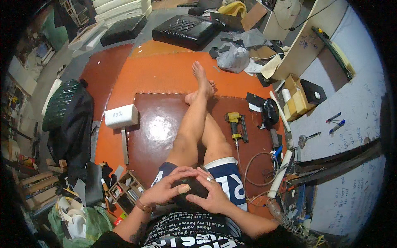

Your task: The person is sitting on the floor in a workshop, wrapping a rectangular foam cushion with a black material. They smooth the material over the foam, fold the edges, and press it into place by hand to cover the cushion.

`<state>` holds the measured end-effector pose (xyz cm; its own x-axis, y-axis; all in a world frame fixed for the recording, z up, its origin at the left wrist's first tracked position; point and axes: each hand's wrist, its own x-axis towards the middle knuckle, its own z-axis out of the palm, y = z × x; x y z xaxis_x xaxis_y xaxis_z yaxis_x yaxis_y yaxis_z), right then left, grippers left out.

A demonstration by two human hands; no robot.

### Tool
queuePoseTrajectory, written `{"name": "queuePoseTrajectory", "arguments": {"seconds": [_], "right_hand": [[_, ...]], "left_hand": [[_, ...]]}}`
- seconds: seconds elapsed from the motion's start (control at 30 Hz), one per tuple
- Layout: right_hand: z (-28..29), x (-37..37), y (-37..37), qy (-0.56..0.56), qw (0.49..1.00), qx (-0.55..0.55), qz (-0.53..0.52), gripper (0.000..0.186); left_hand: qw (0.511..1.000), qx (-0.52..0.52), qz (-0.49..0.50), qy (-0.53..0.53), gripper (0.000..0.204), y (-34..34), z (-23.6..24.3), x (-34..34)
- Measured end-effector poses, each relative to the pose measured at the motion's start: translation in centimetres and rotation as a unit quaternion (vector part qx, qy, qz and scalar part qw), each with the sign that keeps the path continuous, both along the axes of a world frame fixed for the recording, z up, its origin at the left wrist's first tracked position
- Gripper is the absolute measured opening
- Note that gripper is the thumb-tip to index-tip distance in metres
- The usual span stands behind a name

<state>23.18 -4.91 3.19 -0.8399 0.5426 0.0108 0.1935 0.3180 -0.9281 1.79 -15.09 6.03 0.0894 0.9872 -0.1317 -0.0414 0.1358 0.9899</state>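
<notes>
In my lap lies a dark, rounded, smooth piece [190, 189], its exact kind hard to make out. My left hand [171, 185] curves around its left and far side, thumb laid across it. From the right, my right hand [213, 192] cups it, with a ring on one finger. The fingertips of both hands come together over its far edge. Part of the piece is hidden beneath my fingers. My bare legs stretch out ahead, crossed at the ankles.
A yellow-and-black air stapler [235, 126] with a hose lies right of my legs. To the left are a white foam block [120, 116] and a wooden box [127, 191] of tools. Black cushions [186, 31] lie far ahead; a marked white board [331, 124] stands at right.
</notes>
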Motion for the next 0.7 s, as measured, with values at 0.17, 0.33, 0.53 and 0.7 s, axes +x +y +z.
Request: {"name": "queuePoseTrajectory", "arguments": {"seconds": [0.17, 0.33, 0.53, 0.7], "right_hand": [[-1.3, 0.0, 0.0, 0.06, 0.997, 0.035, -0.038, 0.053], [-2.5, 0.0, 0.4, 0.117, 0.989, 0.059, -0.064, 0.045], [-1.5, 0.4, 0.3, 0.139, 0.984, 0.087, -0.062, 0.04], [-2.6, 0.3, 0.3, 0.189, 0.973, 0.115, -0.07, 0.037]], "left_hand": [[0.999, -0.014, 0.021, -0.033, 0.033, 0.7, -0.7, 0.7], [0.995, -0.029, 0.044, -0.09, 0.037, 0.9, -1.6, 1.2], [1.0, -0.006, 0.021, -0.001, 0.043, 1.2, 0.0, 1.0], [1.0, -0.013, 0.004, -0.024, 0.048, 1.2, -0.7, 1.0]]}}
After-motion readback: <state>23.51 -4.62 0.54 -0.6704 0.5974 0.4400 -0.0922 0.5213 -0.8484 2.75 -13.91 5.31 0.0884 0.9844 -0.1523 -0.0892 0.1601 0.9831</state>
